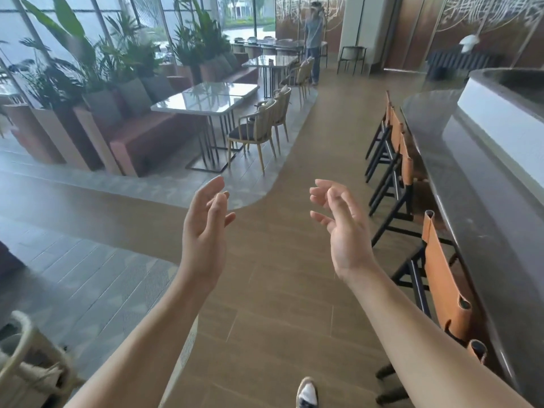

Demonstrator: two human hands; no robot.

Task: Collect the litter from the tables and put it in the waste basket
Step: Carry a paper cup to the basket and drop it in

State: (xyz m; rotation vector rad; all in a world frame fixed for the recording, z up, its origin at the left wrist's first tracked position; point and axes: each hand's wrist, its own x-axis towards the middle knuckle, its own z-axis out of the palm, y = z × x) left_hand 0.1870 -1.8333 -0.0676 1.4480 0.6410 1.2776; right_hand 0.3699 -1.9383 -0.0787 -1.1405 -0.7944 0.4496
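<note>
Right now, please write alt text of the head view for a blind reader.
The left hand and right hand are held out open and empty over a brown floor; tables stand to the left, bar stools to the right.

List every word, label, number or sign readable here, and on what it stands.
None can be read.
The white wall pattern looks like decoration, not letters.
The nearest table, the left hand and the right hand bear no text.

floor: brown tiles | right: dark counter, tan stools | left: windows, plants, seemingly cushioned bench
</note>
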